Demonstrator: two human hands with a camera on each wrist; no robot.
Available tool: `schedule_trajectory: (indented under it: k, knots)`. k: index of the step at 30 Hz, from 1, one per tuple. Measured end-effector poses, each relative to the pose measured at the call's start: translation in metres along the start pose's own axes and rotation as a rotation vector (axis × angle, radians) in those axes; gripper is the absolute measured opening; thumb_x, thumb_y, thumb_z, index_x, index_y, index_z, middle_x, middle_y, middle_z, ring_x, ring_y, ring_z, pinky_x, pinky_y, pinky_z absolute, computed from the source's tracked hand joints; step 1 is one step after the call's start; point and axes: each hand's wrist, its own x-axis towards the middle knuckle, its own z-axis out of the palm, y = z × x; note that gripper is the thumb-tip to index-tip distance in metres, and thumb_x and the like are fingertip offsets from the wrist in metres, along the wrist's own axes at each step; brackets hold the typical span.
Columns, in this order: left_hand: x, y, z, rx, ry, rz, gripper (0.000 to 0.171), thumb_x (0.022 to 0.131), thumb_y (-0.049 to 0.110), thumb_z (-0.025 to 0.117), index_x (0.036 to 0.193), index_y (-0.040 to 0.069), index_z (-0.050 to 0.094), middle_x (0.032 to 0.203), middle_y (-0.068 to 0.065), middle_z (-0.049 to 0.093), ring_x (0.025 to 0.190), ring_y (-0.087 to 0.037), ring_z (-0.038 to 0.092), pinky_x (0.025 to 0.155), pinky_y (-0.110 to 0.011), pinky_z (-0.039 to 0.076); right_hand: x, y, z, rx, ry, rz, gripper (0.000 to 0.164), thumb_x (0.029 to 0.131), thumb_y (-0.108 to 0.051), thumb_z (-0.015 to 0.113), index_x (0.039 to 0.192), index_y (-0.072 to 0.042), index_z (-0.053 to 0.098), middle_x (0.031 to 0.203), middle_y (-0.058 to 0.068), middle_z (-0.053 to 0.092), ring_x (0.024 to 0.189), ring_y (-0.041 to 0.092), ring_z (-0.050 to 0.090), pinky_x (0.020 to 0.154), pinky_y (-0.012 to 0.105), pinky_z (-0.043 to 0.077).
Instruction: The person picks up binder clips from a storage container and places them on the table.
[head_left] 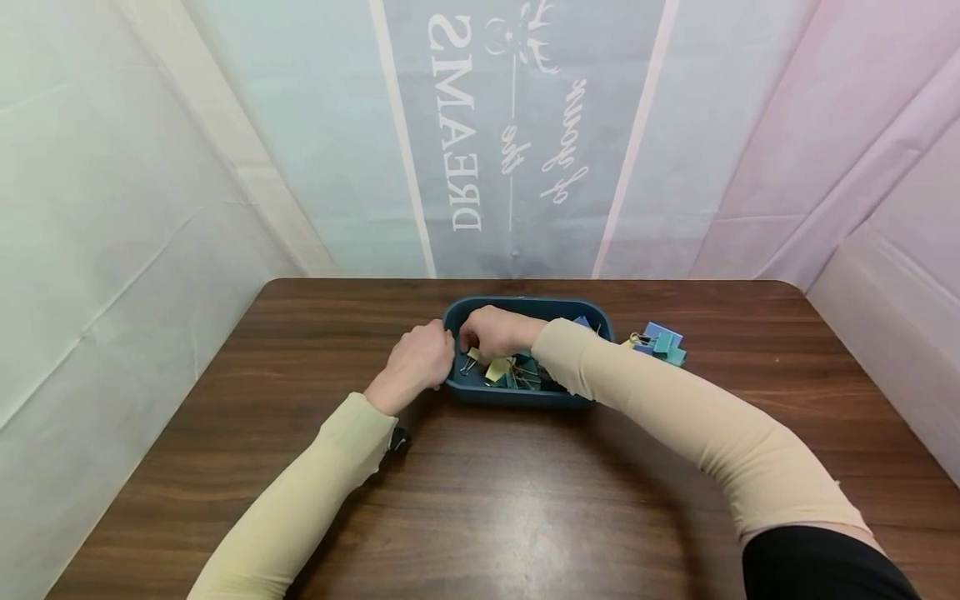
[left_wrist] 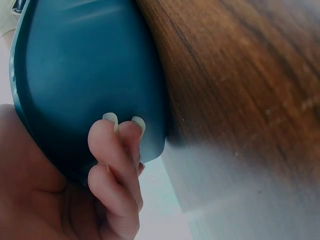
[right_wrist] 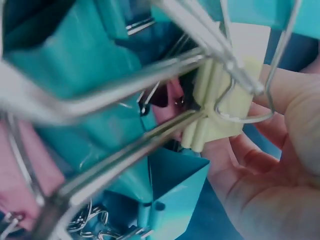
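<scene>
Left grip [head_left: 420, 356] curls round the smooth, rounded bin [head_left: 517, 397]; whether right grip [head_left: 495, 332] pinches wire-handled clips [head_left: 498, 368] I cannot tell

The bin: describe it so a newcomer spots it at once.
Toward the far edge of the brown table, the left hand grips the bin. Unlike the small clips beyond its right end, it is broad, dark blue and open-topped.
</scene>
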Motion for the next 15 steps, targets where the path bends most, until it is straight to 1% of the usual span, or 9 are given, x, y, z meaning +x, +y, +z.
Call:
schedule_trajectory:
  k: [4,8,12,15]
  knots:
    - [0.000,0.000,-0.001,-0.002,-0.001,-0.002,0.038,0.108,0.029,0.035,0.115,-0.003,0.054,0.071,-0.011,0.061,0.048,-0.019,0.062,0.047,-0.030,0.051,0.000,0.001,0.000,-0.031,0.023,-0.009,0.016,0.088,0.000,0.070,0.099,-0.010,0.073,0.090,0.001,0.066,0.075,0.018,0.056,0.068,0.030,0.049]
    - [0.000,0.000,0.000,-0.002,0.000,-0.001,0.037,0.108,0.029,0.036,0.116,-0.003,0.054,0.072,-0.012,0.060,0.049,-0.019,0.061,0.047,-0.030,0.051,-0.003,0.001,-0.001,-0.022,0.047,-0.002,0.013,0.088,-0.002,0.070,0.098,-0.010,0.071,0.090,0.001,0.065,0.075,0.018,0.056,0.068,0.031,0.048]
    - [0.001,0.000,0.001,-0.008,-0.004,-0.006,0.037,0.108,0.029,0.037,0.116,-0.002,0.054,0.074,-0.012,0.060,0.049,-0.019,0.062,0.048,-0.030,0.051,-0.009,0.001,-0.008,-0.024,0.082,-0.006,0.016,0.087,-0.003,0.071,0.101,-0.011,0.072,0.093,0.002,0.066,0.080,0.019,0.058,0.072,0.032,0.050]
    - [0.001,0.001,0.000,-0.008,-0.003,-0.014,0.038,0.108,0.030,0.036,0.117,-0.002,0.054,0.074,-0.011,0.061,0.049,-0.018,0.062,0.048,-0.030,0.051,-0.016,0.001,-0.018,-0.014,0.111,-0.025,0.019,0.087,-0.004,0.073,0.104,-0.010,0.072,0.099,0.002,0.067,0.087,0.018,0.061,0.078,0.032,0.052]
